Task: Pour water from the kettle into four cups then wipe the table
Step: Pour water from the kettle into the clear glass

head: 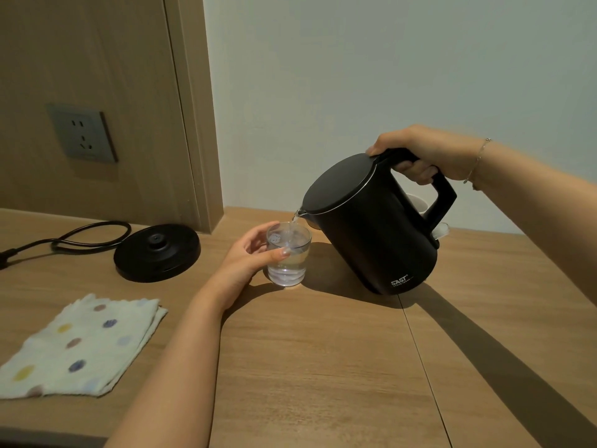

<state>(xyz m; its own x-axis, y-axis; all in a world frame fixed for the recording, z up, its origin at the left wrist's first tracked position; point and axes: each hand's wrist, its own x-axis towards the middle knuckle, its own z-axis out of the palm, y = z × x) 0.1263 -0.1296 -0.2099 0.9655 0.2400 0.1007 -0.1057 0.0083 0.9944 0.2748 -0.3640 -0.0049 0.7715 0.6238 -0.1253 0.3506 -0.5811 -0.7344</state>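
In the head view, our right hand in the upper right of the frame had its fingers curled round the handle of the black kettle, which was tipped toward the left with its lid shut. A thin stream of water ran from the spout into the glass cup at the centre of the frame. Our left hand held that cup steady on the wooden table, thumb and fingers wrapped about its side. The cup looked roughly a third full. Behind the kettle, at the right, we could make out parts of 2 pale items, perhaps more cups, but they were mostly hidden and we could not tell how many stood there or whether any held water.

We judged this to be the pouring step, on 1 of the 4 cups. The next move would call for levelling the kettle before the water neared the rim, then shifting the spout over another cup.

The kettle base and its cord lay at the centre left, and the spotted cloth waited folded at the lower left for the wiping.
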